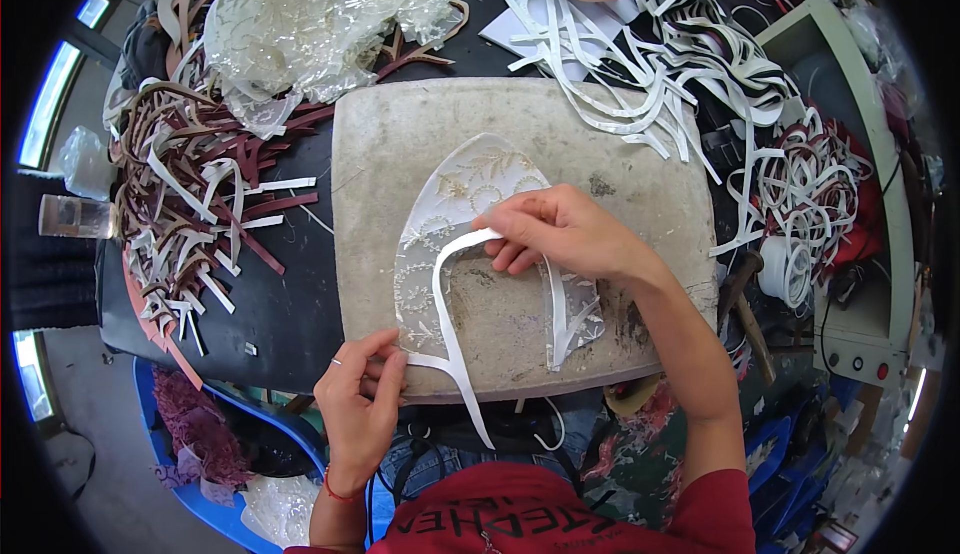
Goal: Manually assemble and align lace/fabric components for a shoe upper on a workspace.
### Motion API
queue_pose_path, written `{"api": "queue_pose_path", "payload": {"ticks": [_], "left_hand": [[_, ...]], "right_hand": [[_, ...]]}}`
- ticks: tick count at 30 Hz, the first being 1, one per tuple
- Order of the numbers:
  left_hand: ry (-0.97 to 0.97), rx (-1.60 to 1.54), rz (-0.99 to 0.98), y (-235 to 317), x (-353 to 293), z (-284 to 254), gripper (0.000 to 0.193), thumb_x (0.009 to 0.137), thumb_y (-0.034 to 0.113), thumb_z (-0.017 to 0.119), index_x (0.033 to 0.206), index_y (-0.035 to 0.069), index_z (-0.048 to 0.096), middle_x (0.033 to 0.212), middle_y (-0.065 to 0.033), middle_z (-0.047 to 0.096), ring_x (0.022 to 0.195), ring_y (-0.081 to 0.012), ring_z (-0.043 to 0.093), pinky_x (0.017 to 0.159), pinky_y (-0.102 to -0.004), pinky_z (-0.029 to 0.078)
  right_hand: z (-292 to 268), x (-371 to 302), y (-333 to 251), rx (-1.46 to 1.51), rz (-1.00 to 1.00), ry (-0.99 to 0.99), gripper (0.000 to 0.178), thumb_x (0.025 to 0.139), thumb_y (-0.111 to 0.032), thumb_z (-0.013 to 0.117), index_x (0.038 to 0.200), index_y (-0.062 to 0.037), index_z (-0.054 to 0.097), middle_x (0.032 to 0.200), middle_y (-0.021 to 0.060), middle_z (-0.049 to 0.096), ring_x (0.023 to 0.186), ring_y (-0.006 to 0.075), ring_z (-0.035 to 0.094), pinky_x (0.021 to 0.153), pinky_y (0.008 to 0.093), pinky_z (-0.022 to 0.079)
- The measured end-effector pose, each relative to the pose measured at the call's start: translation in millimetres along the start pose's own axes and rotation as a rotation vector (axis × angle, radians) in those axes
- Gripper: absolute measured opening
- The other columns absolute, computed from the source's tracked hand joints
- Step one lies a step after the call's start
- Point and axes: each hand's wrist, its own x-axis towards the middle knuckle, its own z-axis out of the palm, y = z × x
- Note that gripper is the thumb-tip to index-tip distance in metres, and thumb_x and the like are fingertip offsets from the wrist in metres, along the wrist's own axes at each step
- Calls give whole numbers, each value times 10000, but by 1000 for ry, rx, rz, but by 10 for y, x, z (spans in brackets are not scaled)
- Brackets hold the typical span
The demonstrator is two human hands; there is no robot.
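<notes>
A white shoe upper (470, 174), U-shaped and embroidered with pale gold and silvery patterns, lies flat on a worn stone-like slab (650, 154). Its rounded toe points away from me. Over its inner edge curves a narrow white strap (442, 304), with a short side branch near the bottom and a loose tail hanging past the slab's front edge. The upper end of that strap is pinched between the thumb and fingers of my right hand (565, 229). At the slab's front left, my left hand (365, 389) pinches the side branch. My right hand hides part of the upper.
Piled maroon and white strips (190, 184) lie left, beside a crumpled clear plastic bag (310, 29). White and black straps (690, 44) heap at the back right, above coiled strips (810, 194). A hammer (745, 294) stands by the slab's right edge. A blue chair (160, 434) holds purple lace.
</notes>
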Motion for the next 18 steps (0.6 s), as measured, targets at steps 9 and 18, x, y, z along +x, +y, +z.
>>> {"api": "queue_pose_path", "payload": {"ticks": [9, 18], "left_hand": [[20, -42, -61, 31, 14, 9, 203, 832, -13, 627, 1034, -2, 634, 809, -69, 616, 581, -88, 606, 476, -202, 471], [-17, -78, -28, -4, 35, -20, 229, 845, -17, 620, 1074, -18, 624, 858, -52, 609, 616, -61, 584, 476, -181, 478]], "right_hand": [[-35, 6, 32, 30, 16, -39, 330, 949, -162, 510, 1188, 62, 551, 959, 124, 637, 828, 147, 641, 740, 239, 535], [10, -5, 9, -44, -7, 12, 281, 924, -82, 526, 1161, 64, 566, 934, 104, 644, 817, 128, 638, 736, 233, 535]]}}
